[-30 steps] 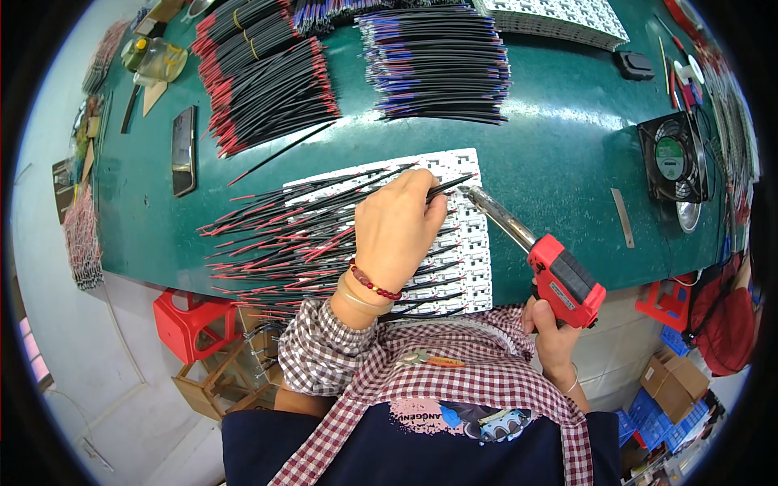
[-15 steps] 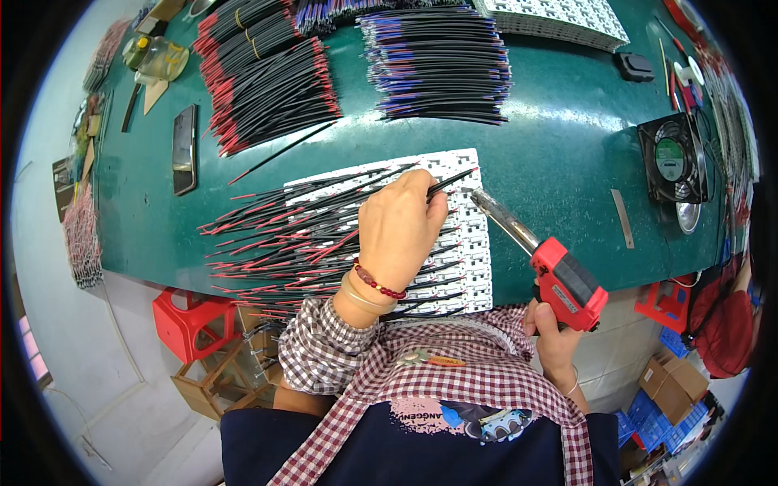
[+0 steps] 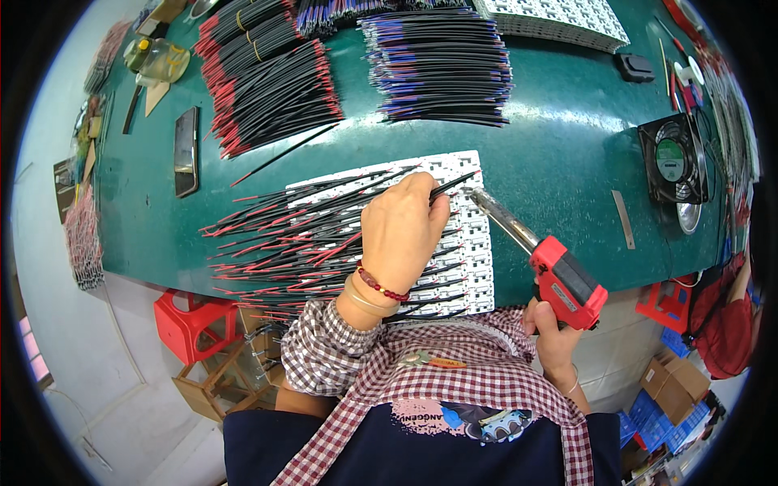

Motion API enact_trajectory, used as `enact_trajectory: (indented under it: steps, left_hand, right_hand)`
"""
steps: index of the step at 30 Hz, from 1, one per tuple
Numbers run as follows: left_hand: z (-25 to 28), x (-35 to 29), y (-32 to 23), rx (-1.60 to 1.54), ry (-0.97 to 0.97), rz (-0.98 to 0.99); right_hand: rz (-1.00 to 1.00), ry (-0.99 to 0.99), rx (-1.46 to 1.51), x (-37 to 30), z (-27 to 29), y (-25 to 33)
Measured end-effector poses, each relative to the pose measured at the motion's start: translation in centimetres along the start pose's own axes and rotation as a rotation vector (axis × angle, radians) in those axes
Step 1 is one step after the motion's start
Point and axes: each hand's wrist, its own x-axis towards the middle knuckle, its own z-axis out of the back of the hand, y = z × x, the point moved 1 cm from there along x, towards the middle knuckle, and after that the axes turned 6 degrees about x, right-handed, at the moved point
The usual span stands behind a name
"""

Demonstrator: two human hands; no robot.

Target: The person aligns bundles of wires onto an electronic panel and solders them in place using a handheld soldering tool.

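My left hand [image 3: 397, 231] is over a white panel [image 3: 480, 279] of small square boards, fingers pinched on a black wire [image 3: 459, 181] whose end points to the upper right. From below, my right hand [image 3: 554, 338] grips a red and black soldering gun [image 3: 567, 279]. Its metal tip rests at or just above the panel's right part, close to the wire's end; contact is too small to make out. Many black wires with red ends [image 3: 267, 267] lie across the panel and stick out past its left side.
Stacked bundles of black-and-red wires [image 3: 275, 89] and black-and-blue wires [image 3: 438, 69] lie at the back. A phone [image 3: 186, 151] is on the left of the green table [image 3: 559, 170]. On the right are a small fan [image 3: 671, 158] and a metal strip [image 3: 623, 219]. More white panels [image 3: 555, 20] are stacked behind.
The soldering gun's tip has shifted very slightly left toward the wire's end. My left hand keeps its pinch on the wire; the view has moved a little.
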Motion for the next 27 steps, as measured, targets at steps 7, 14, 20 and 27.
enact_trajectory:
  steps: [7, 14, 20, 27]
  left_hand:
    - [-0.1, 0.0, 0.0, 0.007, -0.008, -0.006]
    - [-0.2, 0.0, 0.0, 0.010, -0.016, -0.010]
    - [-0.1, 0.0, 0.0, 0.020, -0.022, -0.017]
    - [0.3, 0.1, 0.2, 0.003, -0.033, -0.069]
  right_hand:
    - [-0.027, 0.007, 0.027, 0.1, 0.0, 0.6]
    - [-0.041, 0.017, -0.023, -0.1, 0.1, 0.1]
    - [0.016, 0.003, 0.008, 0.0, -0.1, 0.9]
    - [-0.010, -0.019, 0.001, -0.6, 0.2, 0.4]
